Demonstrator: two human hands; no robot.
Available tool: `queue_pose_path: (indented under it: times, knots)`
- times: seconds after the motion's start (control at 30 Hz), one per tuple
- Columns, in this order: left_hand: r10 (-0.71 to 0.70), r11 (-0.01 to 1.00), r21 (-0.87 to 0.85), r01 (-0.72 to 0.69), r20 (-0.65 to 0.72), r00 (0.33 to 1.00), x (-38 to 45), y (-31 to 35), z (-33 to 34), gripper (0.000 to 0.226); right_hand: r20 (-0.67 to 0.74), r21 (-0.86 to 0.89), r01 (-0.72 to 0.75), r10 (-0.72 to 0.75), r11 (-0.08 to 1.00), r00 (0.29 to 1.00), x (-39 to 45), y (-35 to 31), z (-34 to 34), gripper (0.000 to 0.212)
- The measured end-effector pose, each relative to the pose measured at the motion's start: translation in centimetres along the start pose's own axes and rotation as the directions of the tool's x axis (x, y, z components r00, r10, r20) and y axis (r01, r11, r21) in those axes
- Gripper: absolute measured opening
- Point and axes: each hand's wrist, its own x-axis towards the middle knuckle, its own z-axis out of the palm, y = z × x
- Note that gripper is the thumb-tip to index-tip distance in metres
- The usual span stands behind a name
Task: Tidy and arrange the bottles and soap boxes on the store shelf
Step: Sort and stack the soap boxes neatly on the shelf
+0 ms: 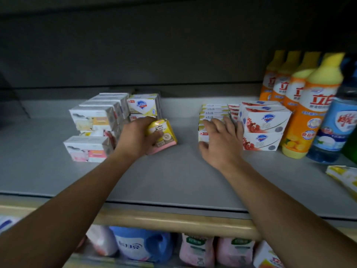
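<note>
My left hand point(138, 135) holds a yellow box point(161, 135) of soap, fingers curled round it. The box is tipped and sits on the shelf point(173, 180) just right of the left stack point(100, 122). I think I hold it so I can put it with that stack.

My right hand point(222, 140) is flat, with straight fingers spread wide. It presses on the middle boxes point(214, 113), I think to push them back into a neat row. Just right of them are the red boxes point(264, 124), stacked up. Right of those stand the orange bottles point(307, 105) in a line, then a blue bottle point(336, 128).

The shelf is grey and smooth, with a dark wall far behind. A lower shelf near me holds pink bags point(197, 250) and a blue jug point(143, 242). The room is dim.
</note>
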Motion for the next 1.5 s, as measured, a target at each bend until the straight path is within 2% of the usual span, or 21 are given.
queue_pose_path:
  times: [0.1, 0.2, 0.3, 0.37, 0.53, 0.6, 0.67, 0.7, 0.77, 0.83, 0.87, 0.93, 1.0, 1.07, 1.17, 1.23, 1.3, 1.33, 1.4, 1.5]
  knots:
    - [-0.094, 0.976, -0.190, 0.104, 0.062, 0.994, -1.9, 0.6, -1.7, 0.022, -0.055, 0.210, 0.108, -0.099, 0.972, 0.994, -0.6, -1.2, -2.0, 0.070]
    - [-0.110, 0.908, -0.381, 0.174, 0.185, 0.977, -3.2, 0.9, -2.9, 0.006, 0.027, 0.488, 0.222, -0.269, 0.844, 0.963, -2.1, -2.6, -4.1, 0.082]
    - [-0.075, 0.820, -0.534, 0.207, 0.257, 0.963, -4.5, 1.6, -3.3, 0.003, 0.097, 0.534, 0.330, -0.444, 0.778, 0.891, -3.8, -3.8, -5.0, 0.094]
    - [-0.063, 0.733, -0.628, 0.263, 0.323, 0.944, -5.4, 2.2, -3.0, 0.011, 0.094, 0.564, 0.337, -0.464, 0.754, 0.881, -4.7, -4.1, -5.1, 0.093]
    - [-0.123, 0.498, -0.738, 0.455, 0.460, 0.880, -7.1, 2.7, -2.0, 0.023, 0.111, 0.653, 0.232, -0.395, 0.721, 0.912, -6.7, -3.5, -5.2, 0.088]
    - [-0.120, 0.348, -0.769, 0.537, 0.531, 0.839, -7.7, 2.7, -1.8, 0.024, 0.150, 0.743, 0.120, -0.339, 0.658, 0.929, -7.7, -3.5, -5.4, 0.082]
    - [-0.106, 0.210, -0.775, 0.596, 0.588, 0.802, -8.0, 2.7, -1.9, 0.038, 0.211, 0.821, -0.040, -0.237, 0.570, 0.948, -8.5, -3.6, -5.5, 0.072]
    - [-0.100, 0.178, -0.770, 0.613, 0.605, 0.790, -8.2, 2.6, -2.0, 0.047, 0.231, 0.842, -0.111, -0.168, 0.528, 0.958, -8.7, -3.7, -5.4, 0.064]
    - [-0.085, 0.189, -0.771, 0.608, 0.604, 0.793, -8.5, 2.4, -2.0, 0.050, 0.248, 0.852, -0.204, -0.029, 0.482, 0.968, -8.8, -3.5, -5.1, 0.043]
    - [-0.076, 0.221, -0.818, 0.531, 0.529, 0.846, -9.0, 2.3, -1.7, 0.035, 0.275, 0.869, -0.277, 0.065, 0.410, 0.959, -8.6, -3.3, -4.7, 0.026]
    - [-0.072, 0.249, -0.839, 0.484, 0.483, 0.873, -9.3, 2.3, -1.5, 0.029, 0.304, 0.873, -0.320, 0.104, 0.369, 0.947, -8.6, -3.3, -4.6, 0.024]
    - [-0.065, 0.336, -0.843, 0.420, 0.424, 0.904, -9.7, 2.6, -1.2, 0.027, 0.342, 0.853, -0.385, 0.178, 0.352, 0.922, -8.5, -3.3, -4.7, 0.042]
    - [-0.072, 0.416, -0.819, 0.395, 0.403, 0.912, -9.8, 2.8, -1.1, 0.035, 0.368, 0.818, -0.427, 0.221, 0.386, 0.903, -8.5, -3.5, -4.9, 0.060]
    - [-0.089, 0.463, -0.799, 0.385, 0.390, 0.917, -9.9, 2.9, -1.1, 0.036, 0.377, 0.796, -0.445, 0.238, 0.410, 0.895, -8.3, -3.6, -4.7, 0.067]
    - [-0.088, 0.470, -0.803, 0.366, 0.370, 0.925, -9.8, 2.7, -1.1, 0.027, 0.385, 0.785, -0.440, 0.213, 0.435, 0.898, -8.3, -3.4, -4.6, 0.067]
    - [-0.084, 0.411, -0.823, 0.393, 0.395, 0.915, -9.7, 2.8, -1.4, 0.026, 0.361, 0.815, -0.398, 0.169, 0.421, 0.917, -8.5, -3.4, -4.5, 0.060]
    - [-0.107, 0.342, -0.836, 0.429, 0.418, 0.902, -9.6, 2.9, -1.4, 0.032, 0.290, 0.815, -0.304, 0.107, 0.494, 0.951, -8.7, -3.5, -4.3, 0.048]
    - [-0.126, 0.334, -0.837, 0.433, 0.415, 0.901, -9.6, 2.9, -1.3, 0.035, 0.258, 0.799, -0.243, 0.050, 0.550, 0.965, -8.9, -3.5, -4.4, 0.050]
    - [-0.153, 0.382, -0.831, 0.404, 0.374, 0.915, -9.7, 2.7, -1.0, 0.040, 0.207, 0.792, -0.129, -0.065, 0.596, 0.976, -9.2, -3.6, -4.3, 0.068]
    - [-0.093, 0.440, -0.834, 0.333, 0.327, 0.941, -9.9, 2.3, -1.0, 0.057, 0.195, 0.836, -0.126, -0.073, 0.533, 0.978, -9.4, -3.7, -4.7, 0.073]
